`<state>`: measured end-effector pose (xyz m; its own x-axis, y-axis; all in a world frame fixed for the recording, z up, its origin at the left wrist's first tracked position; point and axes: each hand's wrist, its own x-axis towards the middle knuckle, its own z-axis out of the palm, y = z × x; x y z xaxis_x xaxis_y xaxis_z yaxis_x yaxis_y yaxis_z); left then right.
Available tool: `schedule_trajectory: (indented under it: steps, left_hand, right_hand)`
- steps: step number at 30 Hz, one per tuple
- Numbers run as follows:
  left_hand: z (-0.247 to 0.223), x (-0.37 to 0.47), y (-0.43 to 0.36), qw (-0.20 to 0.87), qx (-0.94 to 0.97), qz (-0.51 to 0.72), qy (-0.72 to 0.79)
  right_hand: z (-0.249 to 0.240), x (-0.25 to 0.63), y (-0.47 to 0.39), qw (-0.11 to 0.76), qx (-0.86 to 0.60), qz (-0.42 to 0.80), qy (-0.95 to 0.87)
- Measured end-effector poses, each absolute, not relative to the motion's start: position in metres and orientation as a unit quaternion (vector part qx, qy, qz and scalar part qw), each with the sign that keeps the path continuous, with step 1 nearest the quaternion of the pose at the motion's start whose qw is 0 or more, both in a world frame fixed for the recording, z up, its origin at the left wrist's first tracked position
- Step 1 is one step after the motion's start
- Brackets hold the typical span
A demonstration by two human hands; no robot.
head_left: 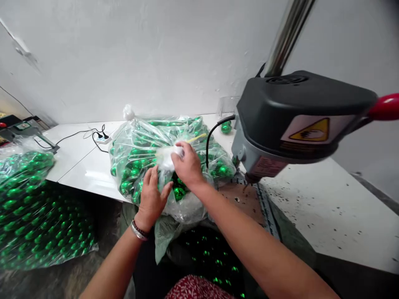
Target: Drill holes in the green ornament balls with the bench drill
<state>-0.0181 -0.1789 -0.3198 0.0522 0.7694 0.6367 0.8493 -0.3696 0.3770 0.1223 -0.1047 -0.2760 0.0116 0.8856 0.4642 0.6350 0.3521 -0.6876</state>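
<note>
A clear plastic bag (134, 145) full of shiny green balls lies on the white table in front of me. My right hand (187, 164) is closed on a bunched piece of white plastic (166, 158) above the bag's near side. Just left of it, my left hand (153, 195) rests against the bag with fingers spread. A thin yellow strip (197, 138) sticks out beyond my right fingers. Between my hands, a few green balls (179, 193) show at the bag's opening.
A drill press (302, 116) stands at the right over a brown board (241, 201), its bit pointing down. Debris dots the white table (321, 203) beyond. Another bag of green balls (46, 224) is at the left. A power strip (103, 138) with cables lies behind.
</note>
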Motion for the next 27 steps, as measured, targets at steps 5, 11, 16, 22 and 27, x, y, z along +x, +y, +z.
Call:
schedule_trajectory:
  steps: [5,11,16,22,27]
  left_hand:
    - [-0.327,0.003,-0.179,0.142,-0.722,-0.304,-0.605]
    - [-0.324,0.007,-0.176,0.133,-0.695,-0.199,-0.678]
    - [-0.316,0.029,-0.181,-0.039,-0.79,-0.137,-0.597]
    - [-0.332,0.029,-0.164,-0.096,-0.773,-0.119,-0.615]
    - [-0.314,0.031,-0.167,-0.071,-0.764,-0.073,-0.638]
  right_hand:
    - [-0.249,0.123,-0.089,0.366,-0.506,0.136,-0.769]
    - [-0.299,0.169,-0.171,0.316,-0.515,0.031,-0.796]
    - [-0.354,0.181,-0.225,0.295,-0.443,-0.042,-0.845]
    - [-0.362,0.208,-0.243,0.307,-0.412,-0.107,-0.851]
    - [-0.35,0.239,-0.259,0.335,-0.379,-0.122,-0.854]
